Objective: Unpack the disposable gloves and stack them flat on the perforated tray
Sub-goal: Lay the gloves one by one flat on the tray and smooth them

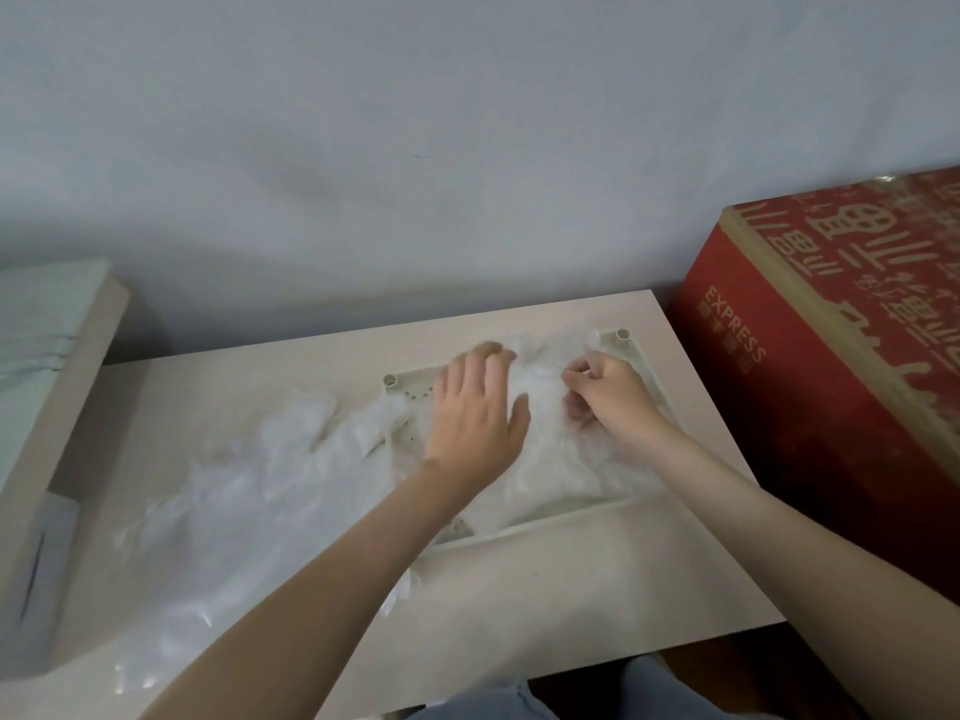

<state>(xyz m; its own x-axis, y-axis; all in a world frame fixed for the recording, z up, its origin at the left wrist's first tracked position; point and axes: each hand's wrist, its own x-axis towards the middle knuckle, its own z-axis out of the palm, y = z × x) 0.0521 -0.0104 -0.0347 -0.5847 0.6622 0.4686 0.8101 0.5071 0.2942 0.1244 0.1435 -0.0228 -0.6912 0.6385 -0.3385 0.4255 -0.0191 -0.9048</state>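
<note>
Centre right of frame: the perforated tray (545, 523) sits on the pale desk (571, 589), mostly covered by a stack of clear film gloves (540, 459). The left grip (475, 423), a bare hand, lies wide with fingers straight, pressing flat on the stack's left part. The right grip (610, 400) is curled narrow, pinching a fold of film near the tray's upper right corner. A loose pile of gloves (249, 491) sprawls over the desk at left centre, reaching the tray's left edge. A red carton (831, 356) stands at the right edge.

Handling, as judged: the film is near weightless, limp, slick and clingy. It crumples, traps air and shifts easily. It is best taken by a light pinch at a cuff edge, with a flat palm holding the stack down. A hard tug risks tearing it or dragging layers off.
</note>
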